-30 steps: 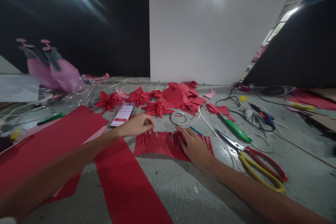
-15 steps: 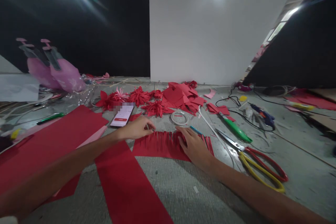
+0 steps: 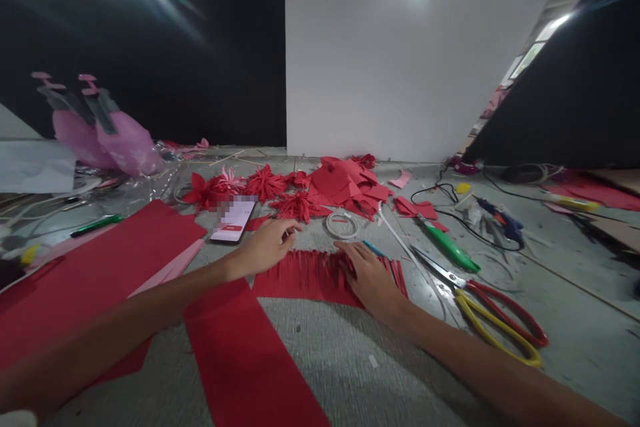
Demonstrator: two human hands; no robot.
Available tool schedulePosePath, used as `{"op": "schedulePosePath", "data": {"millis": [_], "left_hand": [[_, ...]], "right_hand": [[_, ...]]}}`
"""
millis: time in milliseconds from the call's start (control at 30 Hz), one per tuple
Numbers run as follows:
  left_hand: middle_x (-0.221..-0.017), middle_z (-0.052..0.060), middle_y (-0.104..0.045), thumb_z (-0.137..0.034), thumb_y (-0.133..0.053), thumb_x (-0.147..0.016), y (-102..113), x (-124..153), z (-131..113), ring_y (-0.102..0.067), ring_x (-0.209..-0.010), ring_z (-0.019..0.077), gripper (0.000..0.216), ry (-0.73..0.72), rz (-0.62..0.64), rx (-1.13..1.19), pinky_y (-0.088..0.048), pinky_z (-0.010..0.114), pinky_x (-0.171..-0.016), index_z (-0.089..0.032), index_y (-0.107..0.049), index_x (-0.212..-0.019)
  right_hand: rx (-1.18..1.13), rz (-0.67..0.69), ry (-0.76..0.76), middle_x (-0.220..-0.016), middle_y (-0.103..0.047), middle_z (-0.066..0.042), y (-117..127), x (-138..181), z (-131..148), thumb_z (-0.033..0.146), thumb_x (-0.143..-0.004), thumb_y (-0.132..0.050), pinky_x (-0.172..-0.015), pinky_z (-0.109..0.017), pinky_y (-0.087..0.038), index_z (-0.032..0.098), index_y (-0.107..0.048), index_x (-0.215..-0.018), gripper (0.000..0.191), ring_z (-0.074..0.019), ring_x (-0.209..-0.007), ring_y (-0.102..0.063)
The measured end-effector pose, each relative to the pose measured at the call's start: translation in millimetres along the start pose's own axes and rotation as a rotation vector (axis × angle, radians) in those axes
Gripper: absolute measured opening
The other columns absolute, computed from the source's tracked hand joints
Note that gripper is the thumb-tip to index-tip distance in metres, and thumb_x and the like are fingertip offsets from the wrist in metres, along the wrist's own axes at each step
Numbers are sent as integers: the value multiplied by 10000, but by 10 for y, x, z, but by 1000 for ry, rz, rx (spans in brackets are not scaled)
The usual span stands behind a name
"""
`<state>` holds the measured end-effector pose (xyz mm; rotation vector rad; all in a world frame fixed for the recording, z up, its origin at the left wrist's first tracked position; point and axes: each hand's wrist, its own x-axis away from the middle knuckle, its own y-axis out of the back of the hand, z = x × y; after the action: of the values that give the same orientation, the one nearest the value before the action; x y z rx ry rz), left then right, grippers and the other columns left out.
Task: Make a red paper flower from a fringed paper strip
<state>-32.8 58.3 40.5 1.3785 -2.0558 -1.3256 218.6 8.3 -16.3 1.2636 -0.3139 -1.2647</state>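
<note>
Hands (image 3: 267,248) (image 3: 371,280) spread on fringed red paper (image 3: 307,277)

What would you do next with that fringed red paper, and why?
Probably pinch the left end of the strip and begin rolling it rightward: the left hand sits at that end, the right hand lies flat on the strip, and finished red flowers lie behind.

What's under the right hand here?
The right hand lies flat on a fringed red paper strip, which rests on the grey surface. The strip's part under the palm is covered, so its cuts there cannot be seen.
</note>
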Motion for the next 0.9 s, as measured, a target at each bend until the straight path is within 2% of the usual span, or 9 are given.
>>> {"op": "schedulePosePath", "data": {"millis": [133, 267, 400, 567, 767, 900], "left_hand": [[-911, 32, -731, -178, -465, -932, -77, 44, -99, -648, -744, 170, 252, -27, 1, 22, -475, 282, -737, -188, -666, -1084], [-1045, 43, -715, -127, -451, -923, -200, 131, -270, -652, -927, 188, 265, -100, -8, 76, -485, 301, -851, -191, -667, -1064], [-997, 42, -678, -68, -452, -898, -350, 195, -420, -619, -946, 186, 237, -211, -6, 147, -471, 331, -927, -178, -643, -986], [-1130, 64, -603, 7, -453, -852, -596, 233, -523, -531, -1122, 199, 252, -270, -9, 190, -418, 351, -1041, -172, -588, -967], [-1079, 88, -600, 24, -413, -864, -759, 269, -550, -547, -1051, 208, 265, -271, -35, 196, -467, 371, -981, -156, -547, -1005], [-1166, 77, -614, 31, -433, -852, -765, 288, -535, -534, -1147, 209, 333, -352, -11, 162, -398, 395, -1085, -155, -550, -1102]], "right_hand": [[-31, 4, 9, -1182, -633, -92, 8, 6, -7, 34, -872, -442, -990, -454, -481, 223, -524, -1300, 475, -244, -1145, -569], [-19, -39, 46, -1157, -640, -100, 27, 18, 5, 70, -914, -440, -965, -442, -478, 207, -533, -1277, 400, -248, -1117, -566], [23, -112, 67, -1081, -671, -96, 74, 18, 40, 106, -939, -448, -916, -438, -471, 201, -556, -1252, 345, -254, -1053, -582], [93, -224, 120, -1012, -700, -91, 143, 1, 85, 166, -959, -470, -867, -441, -484, 190, -595, -1178, 253, -259, -969, -613], [0, -178, 105, -1057, -683, -91, 212, 7, 150, 142, -966, -447, -863, -396, -554, 216, -553, -1197, 265, -228, -985, -658], [-33, -156, 146, -1054, -682, -79, 259, 114, 141, 155, -974, -443, -857, -385, -579, 238, -575, -1186, 264, -216, -991, -668]]}}
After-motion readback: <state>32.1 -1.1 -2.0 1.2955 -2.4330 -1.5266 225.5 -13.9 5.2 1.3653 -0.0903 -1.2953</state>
